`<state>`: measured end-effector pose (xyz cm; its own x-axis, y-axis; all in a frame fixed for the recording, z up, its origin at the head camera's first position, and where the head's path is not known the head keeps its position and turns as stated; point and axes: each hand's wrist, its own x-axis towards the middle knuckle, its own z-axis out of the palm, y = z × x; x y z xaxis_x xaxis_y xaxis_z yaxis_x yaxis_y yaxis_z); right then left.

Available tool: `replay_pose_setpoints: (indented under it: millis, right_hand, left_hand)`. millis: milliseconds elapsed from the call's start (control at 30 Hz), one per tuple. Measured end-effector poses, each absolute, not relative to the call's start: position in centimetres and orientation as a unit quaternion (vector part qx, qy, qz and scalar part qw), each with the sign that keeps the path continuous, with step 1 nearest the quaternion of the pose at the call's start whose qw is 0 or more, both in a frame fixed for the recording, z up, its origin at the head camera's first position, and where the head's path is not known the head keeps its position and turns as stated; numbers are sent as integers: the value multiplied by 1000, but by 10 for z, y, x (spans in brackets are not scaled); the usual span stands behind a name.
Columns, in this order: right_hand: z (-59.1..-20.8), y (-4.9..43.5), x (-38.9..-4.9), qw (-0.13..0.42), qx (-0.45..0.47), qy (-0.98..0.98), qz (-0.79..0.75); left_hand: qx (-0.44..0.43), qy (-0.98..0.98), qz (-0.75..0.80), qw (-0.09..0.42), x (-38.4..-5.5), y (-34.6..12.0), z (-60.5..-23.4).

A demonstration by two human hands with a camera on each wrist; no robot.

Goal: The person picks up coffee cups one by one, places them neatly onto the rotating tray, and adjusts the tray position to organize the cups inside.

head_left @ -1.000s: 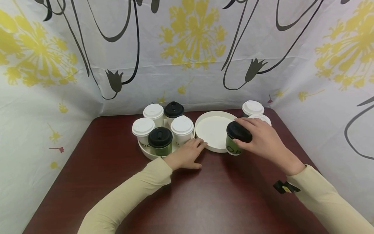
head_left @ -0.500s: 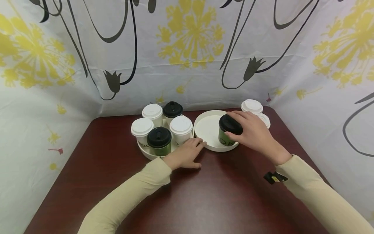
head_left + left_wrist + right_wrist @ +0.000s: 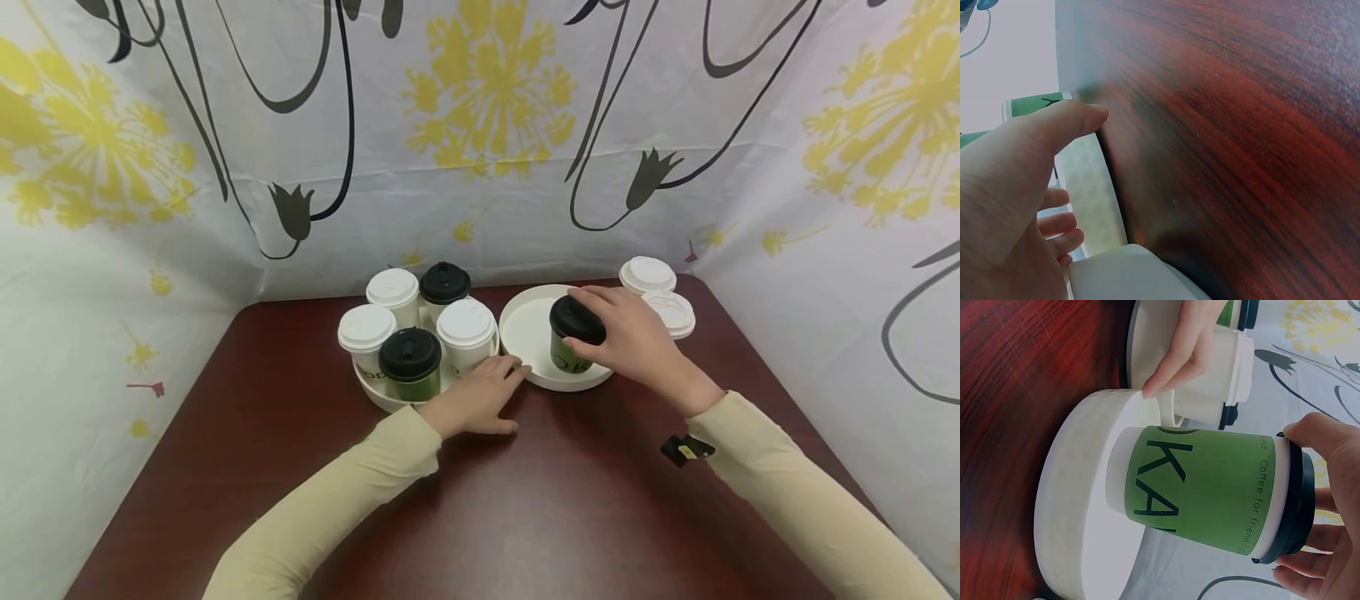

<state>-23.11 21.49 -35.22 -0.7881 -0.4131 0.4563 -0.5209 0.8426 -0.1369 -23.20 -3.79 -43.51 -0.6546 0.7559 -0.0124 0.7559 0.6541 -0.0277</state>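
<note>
My right hand [image 3: 633,340] grips a green-sleeved paper coffee cup [image 3: 1200,487] by its black lid [image 3: 1297,503], thumb on one side and fingers on the other. The cup is upright inside the rim of the right round white tray [image 3: 521,333]; whether its base touches the tray floor I cannot tell. My left hand [image 3: 480,396] lies where the two trays meet, its fingertips at the right tray's rim and its thumb out over the table. Beside it, the left round tray [image 3: 375,396] bears several lidded cups, among them a green one with a black lid [image 3: 410,353].
At the table's back right corner stand two cups with white lids [image 3: 670,312], partly behind my right hand. A patterned cloth [image 3: 480,208] hangs close behind the trays. The dark red table [image 3: 480,517] stretches toward me.
My right hand has carried the green cup leftward, from the right tray's outer edge to over its inside. My left hand has stayed in place.
</note>
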Motion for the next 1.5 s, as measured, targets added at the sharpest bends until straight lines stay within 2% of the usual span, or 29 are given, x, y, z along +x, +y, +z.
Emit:
replay_pose_setpoints:
  millis: [300, 600, 1500]
  right_hand:
    - [-361, 212, -232, 191, 245, -943, 123]
    - [-368, 211, -234, 198, 248, -942, 113]
    - [-378, 207, -235, 184, 254, -944, 106]
  left_hand:
    - [-409, -912, 12, -12, -233, -38, -438]
    - [-405, -914, 13, -18, -233, -37, -437]
    - [-407, -913, 16, -12, -232, -37, -437]
